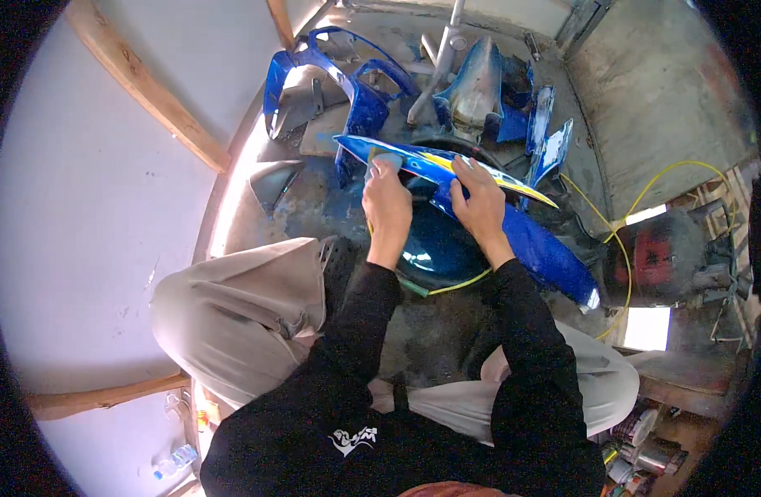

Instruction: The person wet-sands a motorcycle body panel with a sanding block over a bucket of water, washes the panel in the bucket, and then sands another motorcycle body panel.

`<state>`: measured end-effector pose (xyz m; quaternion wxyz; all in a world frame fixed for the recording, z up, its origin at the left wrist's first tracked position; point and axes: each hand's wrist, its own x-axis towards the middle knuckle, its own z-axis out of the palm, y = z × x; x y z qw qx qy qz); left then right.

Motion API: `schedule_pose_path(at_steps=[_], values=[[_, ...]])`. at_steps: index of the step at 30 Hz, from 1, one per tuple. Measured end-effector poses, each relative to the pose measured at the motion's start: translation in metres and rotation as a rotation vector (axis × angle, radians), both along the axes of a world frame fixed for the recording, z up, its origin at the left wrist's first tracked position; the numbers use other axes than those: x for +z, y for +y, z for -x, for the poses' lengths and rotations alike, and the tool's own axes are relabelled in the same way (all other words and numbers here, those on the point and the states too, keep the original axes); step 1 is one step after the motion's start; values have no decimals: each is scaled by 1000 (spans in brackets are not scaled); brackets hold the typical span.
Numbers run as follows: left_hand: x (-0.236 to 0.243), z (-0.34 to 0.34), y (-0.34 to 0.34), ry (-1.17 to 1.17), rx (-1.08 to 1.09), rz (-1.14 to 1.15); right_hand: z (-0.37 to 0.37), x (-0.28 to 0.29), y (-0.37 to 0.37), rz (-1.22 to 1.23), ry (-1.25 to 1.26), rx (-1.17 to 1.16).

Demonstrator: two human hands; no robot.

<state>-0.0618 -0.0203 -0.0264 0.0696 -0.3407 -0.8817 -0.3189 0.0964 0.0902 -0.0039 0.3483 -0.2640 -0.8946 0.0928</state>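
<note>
A long, pointed blue motorcycle fairing panel (430, 166) with yellow and white stripes lies slantwise in front of me, over a dark round basin (443, 240) of water. My right hand (480, 199) grips the panel near its middle, fingers over the upper edge and thumb on the near face. Closer to the pointed left end, my left hand (386, 199) is closed on a small greyish sheet (387, 159) pressed against the panel. Its exact kind is hard to make out. Another blue panel (550, 257) rests beside the basin's right side, below my right hand.
A blue front fairing (356, 91) lies at the far left, with a dark triangular piece (273, 184) nearer. Further blue body parts (476, 91) stand beyond the basin. A yellow hose (625, 248) loops along the right, near a red and black machine (658, 253).
</note>
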Motion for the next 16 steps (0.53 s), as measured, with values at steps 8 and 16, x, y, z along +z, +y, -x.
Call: schedule_pose_path(at_steps=[8, 16], values=[[7, 18, -5, -48, 2, 159, 2, -1, -4, -11, -3, 4], [0, 85, 12, -33, 156, 160, -2, -1, -1, 18, -46, 10]])
